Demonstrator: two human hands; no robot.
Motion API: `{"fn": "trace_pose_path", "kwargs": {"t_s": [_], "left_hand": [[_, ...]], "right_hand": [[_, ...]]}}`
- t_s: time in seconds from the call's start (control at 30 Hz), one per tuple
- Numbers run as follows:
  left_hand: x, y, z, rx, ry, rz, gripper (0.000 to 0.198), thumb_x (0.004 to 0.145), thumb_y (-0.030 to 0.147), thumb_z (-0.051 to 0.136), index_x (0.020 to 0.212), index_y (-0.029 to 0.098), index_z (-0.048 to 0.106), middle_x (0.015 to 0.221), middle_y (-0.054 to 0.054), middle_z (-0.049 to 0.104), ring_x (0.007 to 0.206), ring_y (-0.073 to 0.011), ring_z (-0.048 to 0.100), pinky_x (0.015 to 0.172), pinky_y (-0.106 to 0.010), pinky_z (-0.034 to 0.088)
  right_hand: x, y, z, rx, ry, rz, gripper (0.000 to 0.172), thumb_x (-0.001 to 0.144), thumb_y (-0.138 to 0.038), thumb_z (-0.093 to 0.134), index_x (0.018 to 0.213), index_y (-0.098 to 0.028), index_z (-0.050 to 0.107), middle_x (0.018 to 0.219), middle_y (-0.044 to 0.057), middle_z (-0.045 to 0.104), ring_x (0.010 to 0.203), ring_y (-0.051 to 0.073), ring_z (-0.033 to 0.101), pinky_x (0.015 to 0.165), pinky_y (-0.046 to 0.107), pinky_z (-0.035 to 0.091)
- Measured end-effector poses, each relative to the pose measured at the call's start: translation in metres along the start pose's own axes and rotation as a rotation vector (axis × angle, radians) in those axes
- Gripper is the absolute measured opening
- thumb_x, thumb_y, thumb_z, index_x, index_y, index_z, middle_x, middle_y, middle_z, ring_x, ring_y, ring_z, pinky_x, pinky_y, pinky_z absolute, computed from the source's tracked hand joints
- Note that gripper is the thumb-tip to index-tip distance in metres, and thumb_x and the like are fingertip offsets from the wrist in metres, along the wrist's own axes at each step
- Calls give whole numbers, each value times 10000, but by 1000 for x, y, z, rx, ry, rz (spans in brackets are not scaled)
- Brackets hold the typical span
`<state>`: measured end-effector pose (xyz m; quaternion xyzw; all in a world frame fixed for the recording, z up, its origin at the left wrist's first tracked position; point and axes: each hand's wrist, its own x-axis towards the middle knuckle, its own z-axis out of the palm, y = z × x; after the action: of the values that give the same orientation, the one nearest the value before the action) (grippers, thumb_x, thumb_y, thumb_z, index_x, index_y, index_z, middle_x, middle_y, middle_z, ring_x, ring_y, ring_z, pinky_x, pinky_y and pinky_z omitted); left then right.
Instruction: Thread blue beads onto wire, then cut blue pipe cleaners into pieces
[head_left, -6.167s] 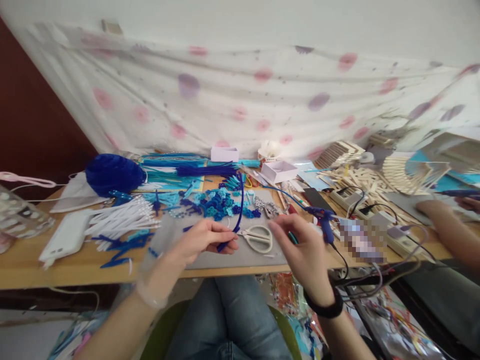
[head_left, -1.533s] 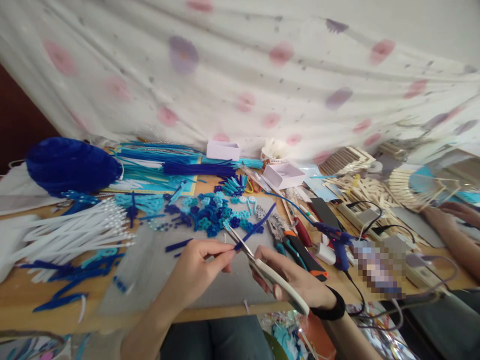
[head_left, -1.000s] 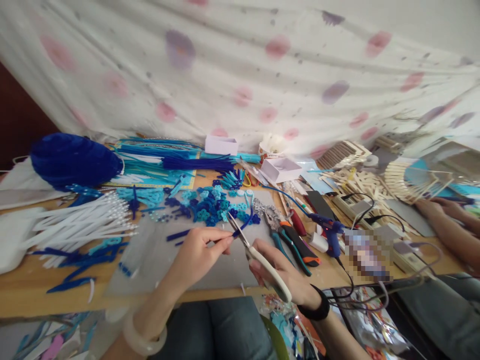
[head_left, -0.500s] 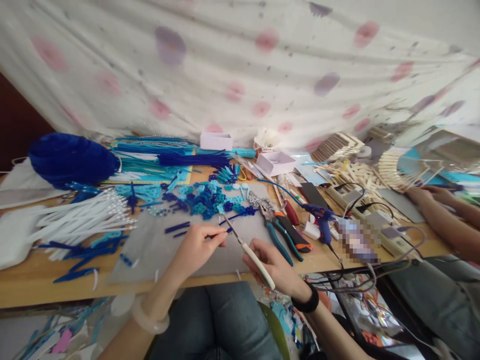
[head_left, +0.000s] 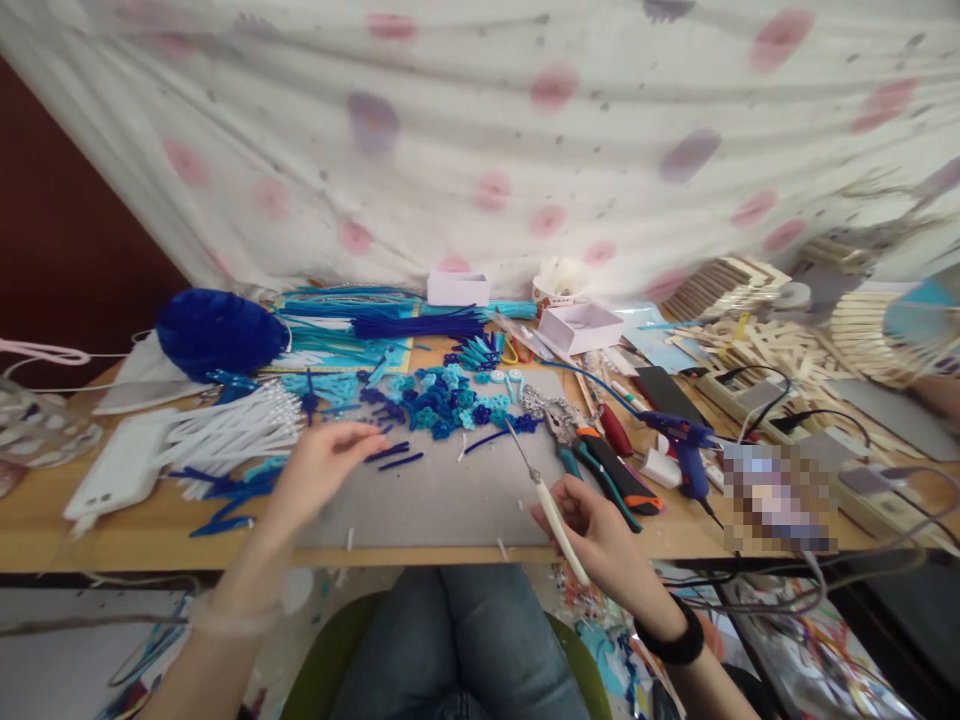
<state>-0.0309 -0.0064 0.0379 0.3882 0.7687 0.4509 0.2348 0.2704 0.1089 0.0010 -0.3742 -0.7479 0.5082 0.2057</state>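
My right hand [head_left: 592,525] is closed around the white handles of a pair of scissors [head_left: 553,515], whose blades point up and away over the grey mat [head_left: 442,500]. My left hand [head_left: 322,470] hovers at the mat's left side, thumb and fingers pinched together; what is between the tips is too small to make out. By those fingertips lie short dark-blue pipe cleaner pieces [head_left: 401,462]. A longer dark-blue pipe cleaner [head_left: 486,441] rests near the scissor tips. Behind it is a heap of blue and turquoise fuzzy flowers [head_left: 442,400].
White stems [head_left: 232,430] and a white phone-shaped object [head_left: 124,475] lie at left, before a blue fuzzy bundle [head_left: 217,335]. Pliers [head_left: 611,475], a blue glue gun [head_left: 682,440], and power strips [head_left: 757,405] with cables stand right. Another person's hand [head_left: 941,395] shows at far right.
My left hand has moved left, away from the scissor blades to beside the short blue pieces. The scissors have come apart from the blue piece my left hand held. The view has shifted left.
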Motion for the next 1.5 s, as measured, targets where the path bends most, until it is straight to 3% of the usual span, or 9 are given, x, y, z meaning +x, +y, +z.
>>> {"fn": "trace_pose_path", "kwargs": {"t_s": [0.3,0.6,0.87,1.03,1.2,1.33,1.5], "left_hand": [[9,-15,24,193,-17,94,277,753,442,603,781,219,765,813,-58,791,778,-269,720,749,-339,528],[9,-24,34,332,-7,195,219,787,317,580,832,219,771,901,-85,763,888,-265,674,833,-354,494],[8,-30,31,379,-36,185,318,764,166,527,1007,207,728,933,-73,764,867,-243,696,827,-347,517],[8,-29,26,348,-73,160,332,765,176,516,1036,217,704,988,-58,774,947,-247,714,879,-363,529],[8,-20,27,290,-87,148,355,828,218,458,1128,164,639,1062,-107,751,897,-238,734,823,-367,563],[18,4,52,283,-156,173,312,893,249,455,1122,126,627,1004,-119,757,847,-210,742,772,-311,565],[38,33,108,422,-219,263,160,842,161,581,927,154,717,968,-111,766,927,-244,708,855,-343,506]], "right_hand": [[-13,-5,-4,220,75,82,500,726,-639,696,720,-229,410,560,-75,374,472,100,386,433,228,314],[-14,-1,-5,264,95,54,489,748,-634,685,731,-227,416,561,-74,390,468,94,381,431,230,304],[-13,0,-6,209,65,22,455,778,-607,670,732,-223,431,573,-70,380,494,95,365,451,230,307],[-16,-6,-8,227,54,27,448,746,-570,720,726,-222,438,577,-73,381,488,91,370,438,217,294],[-16,-9,-8,255,70,29,454,740,-572,723,717,-224,431,571,-72,399,480,93,385,433,217,306],[-15,-6,-6,288,112,21,453,726,-573,736,739,-227,444,560,-72,422,473,100,401,436,224,316],[-18,-9,-9,323,159,14,449,730,-569,734,738,-224,447,562,-75,416,477,92,387,437,220,295]]}}
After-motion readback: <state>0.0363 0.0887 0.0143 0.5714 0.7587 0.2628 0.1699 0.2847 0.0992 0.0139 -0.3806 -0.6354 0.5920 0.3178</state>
